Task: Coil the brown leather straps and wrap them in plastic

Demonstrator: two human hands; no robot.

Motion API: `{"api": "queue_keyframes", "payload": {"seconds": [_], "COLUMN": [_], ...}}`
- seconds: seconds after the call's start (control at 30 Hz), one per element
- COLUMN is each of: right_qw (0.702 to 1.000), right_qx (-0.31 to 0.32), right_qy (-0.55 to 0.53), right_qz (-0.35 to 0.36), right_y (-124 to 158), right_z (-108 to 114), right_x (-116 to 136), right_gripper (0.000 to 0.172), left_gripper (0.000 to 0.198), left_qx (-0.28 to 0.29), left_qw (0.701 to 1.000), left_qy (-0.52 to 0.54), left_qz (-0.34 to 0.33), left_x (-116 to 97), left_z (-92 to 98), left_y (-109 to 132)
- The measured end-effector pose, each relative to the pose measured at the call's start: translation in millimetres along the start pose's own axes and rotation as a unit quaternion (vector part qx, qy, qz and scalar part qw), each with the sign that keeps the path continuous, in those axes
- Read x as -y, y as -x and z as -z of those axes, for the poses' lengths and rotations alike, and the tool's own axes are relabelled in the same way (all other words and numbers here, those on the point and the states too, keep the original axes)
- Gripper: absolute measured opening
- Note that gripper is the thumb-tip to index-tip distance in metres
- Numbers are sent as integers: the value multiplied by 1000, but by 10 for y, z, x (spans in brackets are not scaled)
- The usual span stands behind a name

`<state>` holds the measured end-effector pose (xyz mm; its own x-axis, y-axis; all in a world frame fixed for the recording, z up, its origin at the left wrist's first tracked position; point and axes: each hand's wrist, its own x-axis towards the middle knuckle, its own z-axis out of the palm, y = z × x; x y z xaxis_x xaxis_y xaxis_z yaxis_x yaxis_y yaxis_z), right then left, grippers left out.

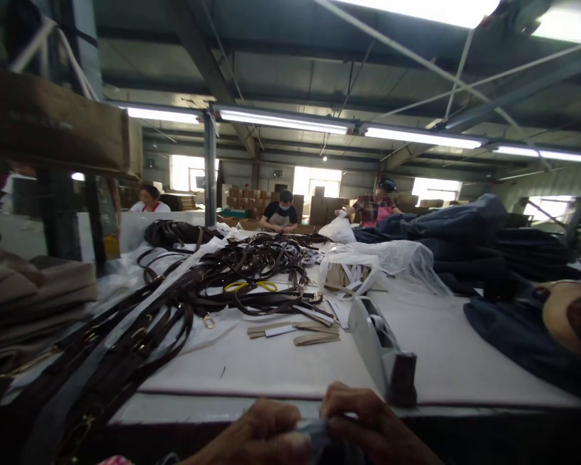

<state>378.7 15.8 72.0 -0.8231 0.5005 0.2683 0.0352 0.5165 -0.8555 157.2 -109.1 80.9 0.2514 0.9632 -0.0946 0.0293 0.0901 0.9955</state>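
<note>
At the near edge of the white table, my left hand (271, 431) and my right hand (361, 416) are close together with their fingers curled. Between them they pinch a pale bluish piece of thin, crumpled material (314, 431); its kind is not clear. Just beyond my right hand stands a grey tape dispenser (375, 342) with a roll in it. Short beige strips (317, 336) lie on the table farther forward. Dark brown straps (167, 323) with gold-coloured metal clips are heaped to the left and middle.
Yellow-handled scissors (249, 285) lie among the straps. Clear plastic bags (397, 255) sit mid-table, and dark blue fabric (445, 226) is piled on the right. Folded brown cloth (33, 297) is at left, below a hanging paper bag (53, 123). Several people are beyond the table.
</note>
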Motion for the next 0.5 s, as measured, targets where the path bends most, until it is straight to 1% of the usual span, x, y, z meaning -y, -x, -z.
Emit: {"api": "queue_keyframes", "payload": {"seconds": [0.03,0.07,0.13,0.17,0.23,0.3,0.33,0.37,0.4,0.43,0.5], "right_qw": [1000,999,995,989,969,936,917,902,893,891,898], "right_qx": [-4,-17,-70,-113,-223,-341,-392,-428,-446,-448,-416], "right_qy": [-15,-30,-72,-92,-109,-81,-63,-54,-59,-78,-142], "right_qz": [-6,-12,-18,-12,10,33,35,27,12,-6,-35], "right_y": [-38,-80,-165,-204,-271,-332,-360,-387,-410,-427,-438], "right_z": [-47,-108,-271,-370,-592,-807,-897,-968,-1019,-1051,-1072], "right_x": [50,84,114,111,66,-31,-93,-161,-228,-291,-392], "right_gripper": [31,33,36,38,43,49,51,52,54,56,56], "left_gripper": [45,42,38,36,33,31,30,30,31,33,35], "left_qx": [1,0,3,-1,-25,-46,-53,-58,-58,-51,-43], "left_qw": [998,995,992,991,986,976,970,964,958,954,946], "left_qy": [61,101,127,127,136,175,197,218,236,249,264], "left_qz": [6,-1,-28,-49,-92,-120,-130,-140,-150,-161,-182], "left_x": [-82,-149,-242,-272,-313,-343,-354,-365,-373,-381,-394], "left_z": [-36,-59,-71,-67,-60,-66,-74,-85,-95,-104,-108], "left_y": [34,41,-16,-70,-196,-316,-364,-402,-429,-445,-450]}}
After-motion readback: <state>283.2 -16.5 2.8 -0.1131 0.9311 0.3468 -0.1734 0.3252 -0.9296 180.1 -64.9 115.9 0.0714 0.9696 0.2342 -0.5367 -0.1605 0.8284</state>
